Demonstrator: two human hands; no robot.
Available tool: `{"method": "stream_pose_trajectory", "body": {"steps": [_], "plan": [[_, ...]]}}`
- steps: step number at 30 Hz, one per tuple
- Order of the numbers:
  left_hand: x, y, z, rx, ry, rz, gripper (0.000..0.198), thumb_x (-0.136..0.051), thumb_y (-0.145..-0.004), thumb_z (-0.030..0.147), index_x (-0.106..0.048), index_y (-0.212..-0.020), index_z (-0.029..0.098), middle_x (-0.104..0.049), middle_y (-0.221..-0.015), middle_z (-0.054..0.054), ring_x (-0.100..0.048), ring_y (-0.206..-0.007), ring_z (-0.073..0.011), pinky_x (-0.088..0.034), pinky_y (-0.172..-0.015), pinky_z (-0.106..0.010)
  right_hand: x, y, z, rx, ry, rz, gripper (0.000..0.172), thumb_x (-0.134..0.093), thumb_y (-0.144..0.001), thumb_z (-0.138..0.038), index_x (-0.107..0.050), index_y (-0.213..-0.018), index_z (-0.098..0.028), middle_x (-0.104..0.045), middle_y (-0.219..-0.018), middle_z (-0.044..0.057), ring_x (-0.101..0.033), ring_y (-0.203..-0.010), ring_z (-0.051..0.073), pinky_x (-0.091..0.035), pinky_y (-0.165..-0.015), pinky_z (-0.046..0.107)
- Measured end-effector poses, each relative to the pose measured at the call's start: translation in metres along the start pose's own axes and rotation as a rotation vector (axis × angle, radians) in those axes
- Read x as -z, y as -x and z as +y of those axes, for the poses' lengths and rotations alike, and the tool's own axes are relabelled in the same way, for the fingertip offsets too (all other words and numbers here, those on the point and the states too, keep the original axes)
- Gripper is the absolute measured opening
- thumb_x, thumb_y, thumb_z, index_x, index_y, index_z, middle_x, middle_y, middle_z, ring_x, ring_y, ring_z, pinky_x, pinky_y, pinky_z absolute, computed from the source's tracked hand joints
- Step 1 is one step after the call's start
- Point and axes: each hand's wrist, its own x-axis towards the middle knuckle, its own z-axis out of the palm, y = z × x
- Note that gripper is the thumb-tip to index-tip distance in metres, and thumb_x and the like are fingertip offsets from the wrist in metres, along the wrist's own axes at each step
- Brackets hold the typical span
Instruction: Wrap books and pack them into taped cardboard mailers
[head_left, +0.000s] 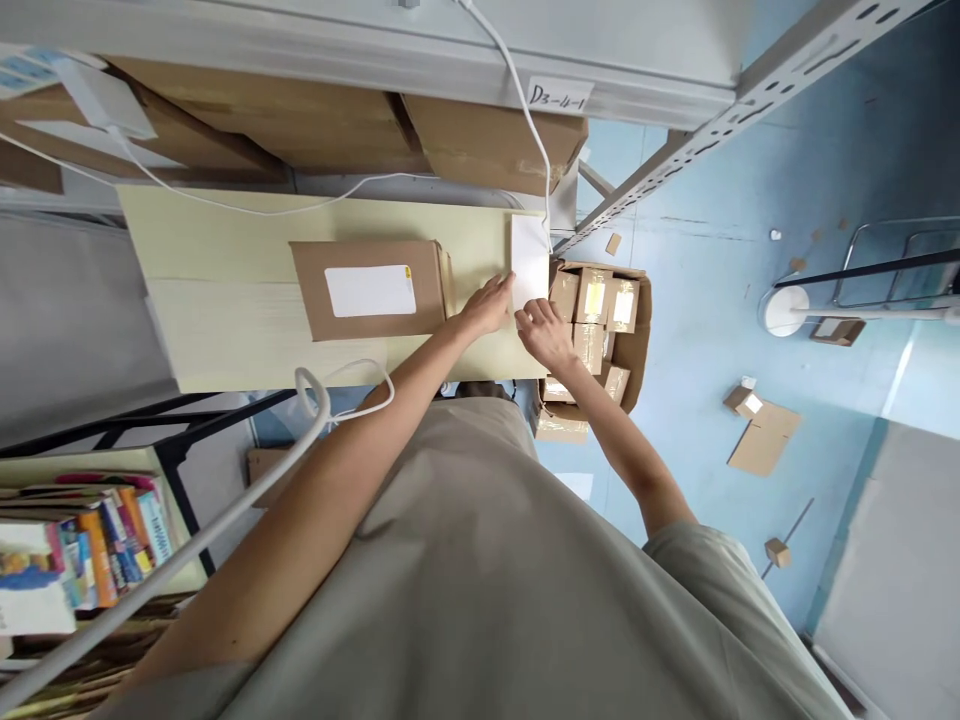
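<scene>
At the right end of the pale yellow tabletop (225, 235) lies a white rectangular block (530, 250), its exact kind unclear. My left hand (487, 305) rests at its left edge, fingers stretched out and holding nothing. Over the block's near end is my right hand (546, 335), fingers curled together; whatever may be between them is hidden. Left of my hands sits a closed brown cardboard box (367, 290) bearing a blank-looking white label (370, 291).
An open carton (637, 340) of small taped boxes stands right of the table. A grey shelf (652, 95) with large cartons (487, 140) runs along the back. A white cable (525, 100) hangs down to the block. A lamp-like white arm (247, 495) crosses lower left, above books (101, 545).
</scene>
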Motion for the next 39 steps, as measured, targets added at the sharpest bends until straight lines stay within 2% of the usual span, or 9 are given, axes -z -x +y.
{"method": "stream_pose_trajectory", "body": {"steps": [10,16,20,22,24,27,29,33,39], "plan": [[-0.012,-0.007,-0.007,0.014,-0.063,0.064,0.088,-0.071,-0.088,0.017,-0.05,-0.173,0.008,-0.07,-0.155,-0.032,-0.068,-0.149,-0.0426,-0.055,-0.127,-0.057,-0.024,-0.001,-0.003,0.092,0.044,-0.013,0.045,-0.04,-0.113,-0.004,-0.079,-0.132,-0.015,-0.075,-0.141,0.023,-0.059,-0.133,0.037,-0.047,-0.116,0.056],[-0.008,-0.007,0.005,0.044,-0.089,0.047,0.091,-0.071,-0.088,0.017,-0.049,-0.175,0.004,-0.069,-0.157,-0.034,-0.064,-0.155,-0.0445,-0.053,-0.13,-0.06,-0.033,0.016,-0.01,0.16,0.143,-0.231,0.041,-0.048,-0.107,0.002,-0.085,-0.121,-0.01,-0.078,-0.143,0.023,-0.063,-0.139,0.034,-0.051,-0.119,0.047],[-0.003,-0.001,0.017,0.008,0.079,0.103,0.081,-0.07,-0.091,0.022,-0.058,-0.169,0.006,-0.071,-0.157,-0.032,-0.067,-0.154,-0.0404,-0.053,-0.132,-0.056,-0.01,0.041,-0.024,0.134,-0.012,-0.365,0.035,-0.056,-0.108,-0.001,-0.087,-0.117,-0.014,-0.086,-0.13,0.019,-0.078,-0.121,0.031,-0.058,-0.11,0.043],[0.007,0.016,0.024,-0.035,0.239,0.117,0.065,-0.068,-0.098,0.032,-0.067,-0.16,0.011,-0.073,-0.159,-0.028,-0.069,-0.153,-0.0377,-0.054,-0.132,-0.055,0.01,0.049,-0.028,0.121,-0.265,-0.273,0.031,-0.058,-0.114,-0.011,-0.087,-0.117,-0.018,-0.088,-0.127,0.014,-0.082,-0.111,0.028,-0.061,-0.104,0.041],[0.021,0.046,0.03,-0.061,0.476,0.067,0.053,-0.061,-0.107,0.049,-0.077,-0.146,0.016,-0.078,-0.153,-0.024,-0.074,-0.147,-0.0357,-0.06,-0.125,-0.054,0.03,0.052,-0.027,0.073,-0.588,-0.027,0.029,-0.06,-0.119,-0.029,-0.087,-0.12,-0.022,-0.089,-0.127,0.01,-0.083,-0.107,0.026,-0.065,-0.099,0.04],[0.049,0.108,0.03,0.009,0.864,-0.056,0.071,-0.049,-0.108,0.078,-0.084,-0.122,0.018,-0.088,-0.127,-0.022,-0.087,-0.118,-0.0357,-0.073,-0.097,-0.048,0.053,0.042,-0.022,-0.072,-0.968,0.367,0.038,-0.07,-0.113,-0.057,-0.088,-0.116,-0.023,-0.09,-0.117,0.008,-0.082,-0.099,0.024,-0.068,-0.088,0.039],[0.068,0.15,0.024,0.05,0.993,-0.034,0.073,-0.055,-0.101,0.083,-0.083,-0.11,0.017,-0.09,-0.112,-0.021,-0.09,-0.101,-0.0361,-0.075,-0.083,-0.046,0.063,0.029,-0.021,-0.144,-1.073,0.506,0.045,-0.078,-0.105,-0.068,-0.088,-0.112,-0.024,-0.088,-0.106,0.006,-0.08,-0.091,0.022,-0.069,-0.08,0.039],[0.096,0.21,0.006,0.031,1.034,0.081,0.051,-0.075,-0.091,0.067,-0.078,-0.096,0.017,-0.088,-0.092,-0.016,-0.087,-0.073,-0.0315,-0.073,-0.068,-0.043,0.072,0.002,-0.037,-0.105,-1.112,0.553,0.045,-0.082,-0.103,-0.068,-0.087,-0.116,-0.025,-0.085,-0.099,0.003,-0.08,-0.089,0.021,-0.071,-0.078,0.039],[0.121,0.257,-0.025,-0.029,0.96,0.252,0.04,-0.082,-0.09,0.057,-0.074,-0.087,0.018,-0.086,-0.089,-0.015,-0.081,-0.062,-0.025,-0.067,-0.056,-0.036,0.078,-0.027,-0.089,-0.032,-1.063,0.503,0.043,-0.08,-0.107,-0.063,-0.087,-0.119,-0.023,-0.085,-0.106,0.006,-0.083,-0.101,0.024,-0.072,-0.083,0.041]]}}
